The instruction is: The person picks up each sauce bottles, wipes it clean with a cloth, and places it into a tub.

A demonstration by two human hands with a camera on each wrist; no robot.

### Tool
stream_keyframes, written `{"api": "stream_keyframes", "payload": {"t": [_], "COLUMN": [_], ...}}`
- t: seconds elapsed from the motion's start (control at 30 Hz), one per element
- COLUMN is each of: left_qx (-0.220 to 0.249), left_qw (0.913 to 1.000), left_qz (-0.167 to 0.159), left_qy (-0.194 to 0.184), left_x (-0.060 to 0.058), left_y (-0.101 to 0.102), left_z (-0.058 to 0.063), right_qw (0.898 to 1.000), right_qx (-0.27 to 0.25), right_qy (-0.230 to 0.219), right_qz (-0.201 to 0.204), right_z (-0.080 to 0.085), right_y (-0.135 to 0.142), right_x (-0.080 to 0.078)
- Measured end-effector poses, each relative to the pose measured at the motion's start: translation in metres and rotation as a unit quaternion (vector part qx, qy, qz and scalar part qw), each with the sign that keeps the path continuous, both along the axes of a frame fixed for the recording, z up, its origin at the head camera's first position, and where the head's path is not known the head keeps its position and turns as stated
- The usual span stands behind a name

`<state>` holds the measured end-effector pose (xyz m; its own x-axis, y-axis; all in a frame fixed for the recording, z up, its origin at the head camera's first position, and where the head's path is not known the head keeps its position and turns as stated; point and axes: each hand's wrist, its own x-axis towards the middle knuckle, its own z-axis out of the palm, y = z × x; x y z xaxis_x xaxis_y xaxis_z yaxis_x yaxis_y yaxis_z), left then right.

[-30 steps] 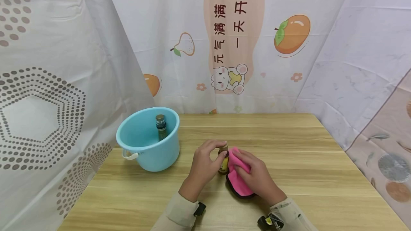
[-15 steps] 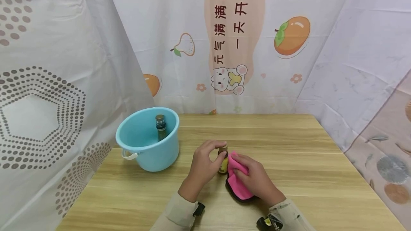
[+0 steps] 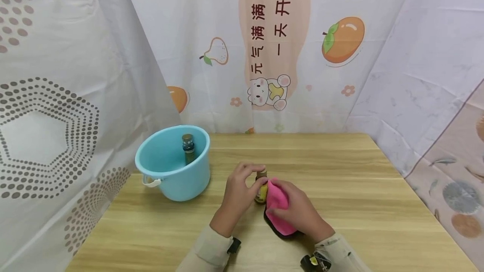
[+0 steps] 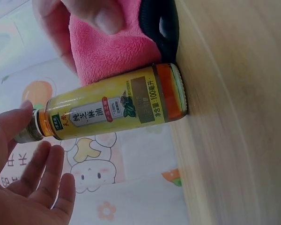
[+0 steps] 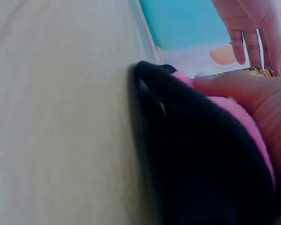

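A small sesame oil bottle (image 4: 107, 105) with a yellow label stands upright on the wooden table. Its brown cap (image 3: 261, 173) is pinched between thumb and forefinger of my left hand (image 3: 238, 192); the other left fingers stay off the bottle in the left wrist view. My right hand (image 3: 302, 211) grips a pink cloth (image 3: 278, 205) with a black edge, thumb on the near side. The cloth lies against the bottle's right side, and its lower edge hangs down to the tabletop. In the right wrist view the cloth's dark side (image 5: 201, 150) hides most of the bottle.
On the left of the table stands a light blue bucket (image 3: 185, 184) with a white handle. Inside it leans another dark bottle (image 3: 188, 148) with a brown cap. Printed curtains (image 3: 302, 108) hang behind the table and at both sides.
The right hand and the pink cloth have shifted slightly left and the cloth has changed its folds against the bottle. My left hand keeps its pinch on the cap.
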<state>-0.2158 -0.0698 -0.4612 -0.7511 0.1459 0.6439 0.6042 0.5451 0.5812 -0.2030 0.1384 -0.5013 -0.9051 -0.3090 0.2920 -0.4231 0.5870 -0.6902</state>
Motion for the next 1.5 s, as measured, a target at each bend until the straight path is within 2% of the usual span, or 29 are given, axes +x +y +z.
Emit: {"api": "stream_keyframes", "payload": {"t": [0.13,0.33,0.77,1.0,1.3,1.5], "left_qx": [0.003,0.001,-0.007,-0.004,-0.009,-0.003], "left_qw": [1.0,0.9995,0.9993,0.9984,0.9997,1.0], "left_qz": [-0.002,-0.007,-0.022,-0.023,-0.016,-0.004], "left_qy": [0.006,0.031,0.028,0.052,0.016,0.006], "left_x": [0.0004,0.0,0.0007,-0.0008,0.0015,0.0015], "left_y": [0.0013,0.0017,0.0008,0.0012,0.0009,0.0005], "left_z": [0.0004,0.0002,-0.0012,-0.0013,0.0003,0.0006], "right_qw": [1.0,0.997,0.984,0.984,0.988,0.993], "right_qx": [0.005,-0.002,-0.056,-0.063,-0.046,-0.031], "right_qy": [0.016,0.076,0.167,0.163,0.147,0.115], "right_qz": [-0.001,0.005,0.021,0.026,0.016,0.013], "right_z": [0.0015,0.0029,0.0059,0.0057,0.0042,0.0056], "right_y": [0.0007,0.003,0.0062,0.0041,0.0031,0.002], "right_x": [0.0003,-0.0019,-0.0021,-0.0028,-0.0003,0.0004]}}
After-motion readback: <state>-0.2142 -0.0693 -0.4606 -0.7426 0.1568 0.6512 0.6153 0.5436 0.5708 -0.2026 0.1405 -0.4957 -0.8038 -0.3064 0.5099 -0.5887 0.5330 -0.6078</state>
